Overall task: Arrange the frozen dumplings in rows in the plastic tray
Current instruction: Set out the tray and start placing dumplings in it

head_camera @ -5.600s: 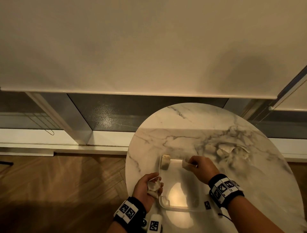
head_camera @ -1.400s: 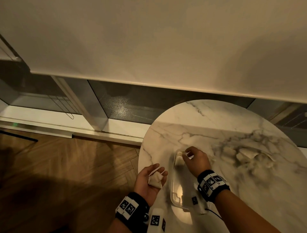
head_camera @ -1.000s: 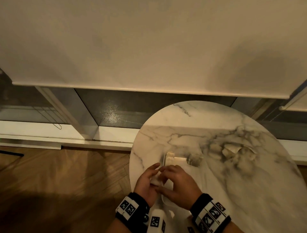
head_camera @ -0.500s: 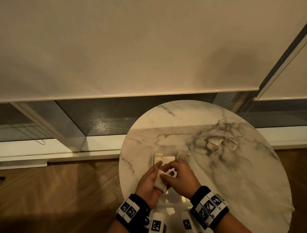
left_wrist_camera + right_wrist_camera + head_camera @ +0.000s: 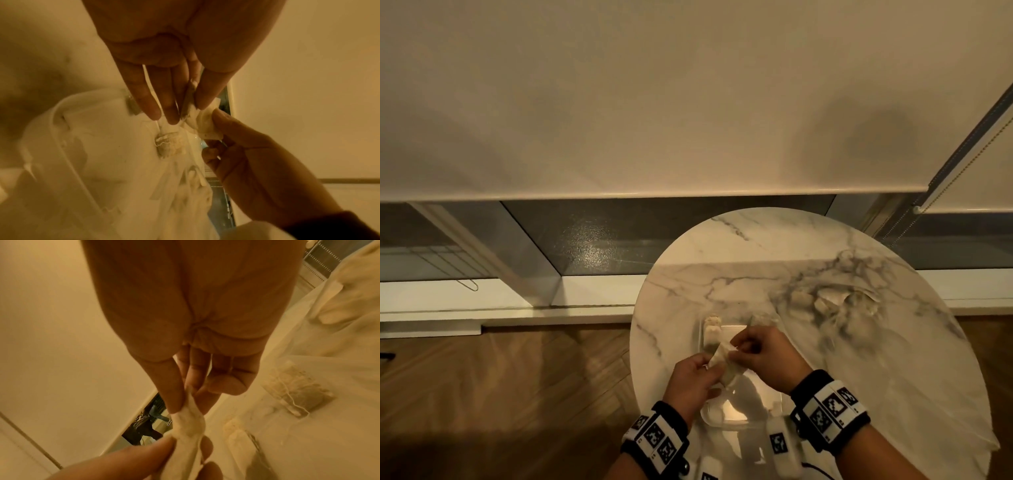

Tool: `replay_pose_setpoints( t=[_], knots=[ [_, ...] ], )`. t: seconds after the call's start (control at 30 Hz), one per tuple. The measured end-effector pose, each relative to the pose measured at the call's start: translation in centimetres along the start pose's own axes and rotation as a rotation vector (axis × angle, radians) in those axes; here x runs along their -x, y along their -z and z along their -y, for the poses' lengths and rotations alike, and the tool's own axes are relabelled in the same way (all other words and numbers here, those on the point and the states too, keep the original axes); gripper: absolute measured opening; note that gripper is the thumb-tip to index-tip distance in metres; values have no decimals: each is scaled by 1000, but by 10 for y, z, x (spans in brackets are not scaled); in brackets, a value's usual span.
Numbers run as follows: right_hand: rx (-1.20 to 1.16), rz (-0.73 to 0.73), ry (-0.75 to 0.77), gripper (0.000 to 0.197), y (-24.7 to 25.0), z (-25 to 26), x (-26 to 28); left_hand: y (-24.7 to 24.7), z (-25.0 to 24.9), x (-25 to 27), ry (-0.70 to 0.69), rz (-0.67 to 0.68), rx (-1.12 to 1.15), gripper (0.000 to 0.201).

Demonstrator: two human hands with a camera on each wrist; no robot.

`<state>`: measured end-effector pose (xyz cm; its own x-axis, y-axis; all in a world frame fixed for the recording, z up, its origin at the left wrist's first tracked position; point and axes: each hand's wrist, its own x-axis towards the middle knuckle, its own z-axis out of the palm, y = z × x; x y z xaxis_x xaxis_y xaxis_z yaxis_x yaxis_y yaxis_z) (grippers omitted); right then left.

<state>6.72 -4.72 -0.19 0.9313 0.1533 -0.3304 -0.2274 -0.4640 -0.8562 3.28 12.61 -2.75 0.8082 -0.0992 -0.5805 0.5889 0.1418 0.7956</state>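
Both hands are pinching one dumpling above the plastic tray: left hand gripping its near end, right hand its far end. Two dumplings are sitting along the tray's far edge, the rest of the tray floor lying bare.

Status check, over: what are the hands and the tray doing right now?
Both hands, left and right, pinch one dumpling above the tray. Two pieces already in the tray's far end. Nothing in the way.

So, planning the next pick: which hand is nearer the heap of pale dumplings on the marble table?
Right. The right hand is below-left of the heap in the head view; the left hand lies farther away, beyond the right hand.
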Motion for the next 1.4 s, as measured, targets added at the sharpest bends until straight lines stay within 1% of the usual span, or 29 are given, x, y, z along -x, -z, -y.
replay_pose_setpoints(
  t=[0.07,0.1,0.23,0.3,0.37,0.43,0.5,0.53,0.63,0.73,0.87,1.1,1.2,1.3,1.4],
  knots=[
    [63,31,28,12,4,1,-3,0,0,-2,-22,-14,-36,11],
    [85,18,43,9,7,1,-4,0,0,-4,-31,-34,-48,10],
    [198,-101,61,3,20,-9,-14,7,8,-13,-109,-170,-117,12],
    [281,-133,56,2,25,-18,-19,12,12,-18,-167,-257,-264,16],
    [367,-124,32,3,30,-28,-26,18,16,-23,-211,-328,-453,23],
    [476,-32,-16,4,34,-35,-32,22,20,-29,-189,-325,-581,34],
    [586,82,-67,13,35,-42,-39,24,23,-34,-123,-307,-614,39],
    [633,102,-89,16,35,-46,-44,25,23,-36,-94,-305,-610,38],
    [770,43,-142,17,37,-52,-55,26,26,-40,-47,-298,-622,34],
    [890,10,-134,20,39,-52,-63,27,25,-41,-23,-286,-617,31],
    [972,-28,-137,20,42,-48,-72,29,22,-43,-2,-265,-602,32],
    [994,-118,-153,21,42,-43,-78,28,17,-41,20,-252,-566,31],
    [1003,-145,-159,18,40,-41,-77,28,16,-39,19,-258,-559,30],
    [972,-166,-139,19,40,-42,-74,27,16,-38,9,-250,-569,30],
    [922,-201,-106,25,43,-45,-69,28,17,-37,-1,-256,-574,29]
  ],
)
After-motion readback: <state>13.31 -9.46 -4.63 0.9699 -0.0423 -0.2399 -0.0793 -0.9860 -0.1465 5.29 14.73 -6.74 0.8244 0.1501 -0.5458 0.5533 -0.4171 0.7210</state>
